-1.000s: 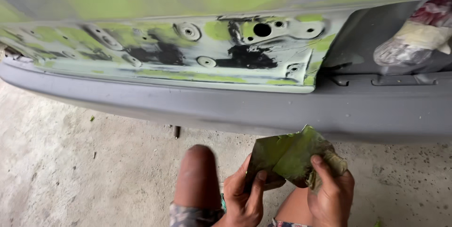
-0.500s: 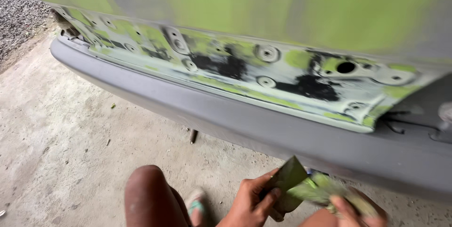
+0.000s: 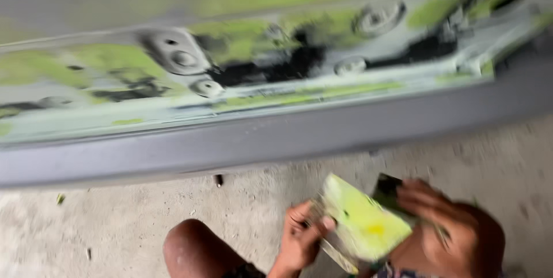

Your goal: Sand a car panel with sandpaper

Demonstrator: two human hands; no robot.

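Since 0.5 s ago view swung closer; car panel w/ green paint patches now fills top, blurred. Grey sill edge overhangs concrete floor, open room below. Folded sandpaper sheet between both hands: left hand pinches its edge, right hand grips far side. Looks like folding step; next needs firm crease.

Above you hangs a grey body panel with green-sanded patches (blurred), over a bare concrete floor.

Both hands hold green-stained sandpaper below bumper.
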